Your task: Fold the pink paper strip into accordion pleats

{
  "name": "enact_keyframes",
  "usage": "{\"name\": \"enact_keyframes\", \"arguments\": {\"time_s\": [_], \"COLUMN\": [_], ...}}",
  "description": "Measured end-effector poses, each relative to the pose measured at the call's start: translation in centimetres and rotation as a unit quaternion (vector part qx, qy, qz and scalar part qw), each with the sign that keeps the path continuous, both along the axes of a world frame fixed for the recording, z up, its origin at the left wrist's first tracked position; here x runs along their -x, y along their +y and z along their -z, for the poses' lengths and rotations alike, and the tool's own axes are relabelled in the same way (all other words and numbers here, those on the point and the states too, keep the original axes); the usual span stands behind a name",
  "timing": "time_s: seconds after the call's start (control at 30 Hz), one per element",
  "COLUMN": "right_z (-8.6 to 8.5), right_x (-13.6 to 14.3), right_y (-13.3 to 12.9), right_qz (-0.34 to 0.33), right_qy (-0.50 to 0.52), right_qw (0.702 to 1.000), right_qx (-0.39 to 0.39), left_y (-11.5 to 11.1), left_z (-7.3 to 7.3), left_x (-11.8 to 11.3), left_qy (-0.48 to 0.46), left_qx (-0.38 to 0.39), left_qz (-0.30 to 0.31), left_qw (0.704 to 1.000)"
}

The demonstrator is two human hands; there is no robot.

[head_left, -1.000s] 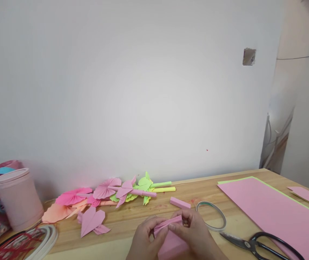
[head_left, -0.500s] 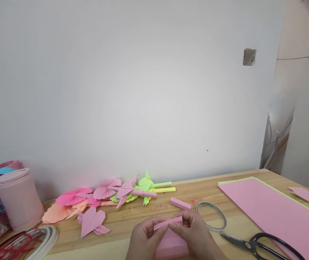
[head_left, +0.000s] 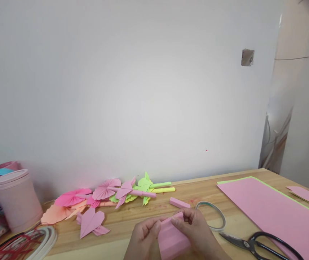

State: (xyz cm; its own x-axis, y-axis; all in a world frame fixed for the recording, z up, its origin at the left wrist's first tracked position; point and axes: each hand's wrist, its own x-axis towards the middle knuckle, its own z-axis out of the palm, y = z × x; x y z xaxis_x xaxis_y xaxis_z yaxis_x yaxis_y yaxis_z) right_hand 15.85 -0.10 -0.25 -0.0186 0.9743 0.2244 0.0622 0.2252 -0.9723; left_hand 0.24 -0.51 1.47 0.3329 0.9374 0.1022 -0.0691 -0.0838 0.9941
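Between my two hands is a sheet of pink paper (head_left: 172, 239) with parallel crease lines across it. My left hand (head_left: 146, 236) pinches its left edge near the top with thumb and fingers. My right hand (head_left: 194, 229) grips the upper right part, its thumb lying on the face of the paper. The sheet's lower end runs off the bottom of the view. Just beyond my hands lies a small folded pink paper strip (head_left: 179, 203). A roll of tape (head_left: 223, 213) rests beside my right hand, partly behind it.
Scissors with black handles (head_left: 251, 245) lie at right, by a stack of pink paper (head_left: 273, 213). Folded paper flowers (head_left: 107, 189) line the wall, with a pink paper heart (head_left: 91, 221) in front. A pink canister (head_left: 17, 202) and white coiled strips (head_left: 48, 238) are at left.
The narrow fold at the paper's top edge has opened out, so more of its creased face shows. My right thumb has shifted onto the sheet, and my left thumb sits at its left edge.
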Motion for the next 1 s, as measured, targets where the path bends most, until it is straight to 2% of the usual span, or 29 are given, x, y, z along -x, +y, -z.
{"name": "enact_keyframes", "arguments": {"time_s": [0.07,0.13,0.2,0.33,0.43,0.67,0.8,1.0], "right_z": [-0.1,-0.2,-0.3,0.0,0.2,-0.8,-1.2,-0.6], "right_x": [0.0,0.1,0.3,0.3,0.2,0.7,1.3,1.4], "right_y": [-0.1,-0.3,-0.4,-0.3,-0.1,-0.8,-1.2,-1.1], "right_qz": [-0.003,-0.007,-0.007,0.007,-0.002,-0.018,-0.023,-0.040], "right_qy": [-0.008,-0.003,-0.006,-0.040,-0.044,-0.009,0.049,0.095], "right_qw": [1.000,1.000,1.000,0.999,0.999,1.000,0.999,0.995], "right_qx": [0.000,0.002,-0.001,-0.013,-0.024,-0.009,0.008,0.005], "left_y": [-0.3,-0.5,-0.6,-0.4,-0.1,-0.3,-0.5,-0.5], "left_z": [-0.4,-0.5,-0.6,-0.5,-0.3,-0.1,-0.1,-0.3], "left_x": [-0.3,-0.6,-0.8,-0.7,-0.4,-0.9,-1.4,-1.4], "left_qy": [0.004,-0.003,0.004,0.089,0.112,0.009,-0.013,-0.025], "left_qx": [0.009,0.011,-0.015,-0.086,-0.101,-0.006,0.000,0.024], "left_qz": [-0.032,-0.035,-0.019,-0.020,-0.023,-0.002,-0.008,-0.011], "left_qw": [0.999,0.999,1.000,0.992,0.988,1.000,1.000,0.999]}}
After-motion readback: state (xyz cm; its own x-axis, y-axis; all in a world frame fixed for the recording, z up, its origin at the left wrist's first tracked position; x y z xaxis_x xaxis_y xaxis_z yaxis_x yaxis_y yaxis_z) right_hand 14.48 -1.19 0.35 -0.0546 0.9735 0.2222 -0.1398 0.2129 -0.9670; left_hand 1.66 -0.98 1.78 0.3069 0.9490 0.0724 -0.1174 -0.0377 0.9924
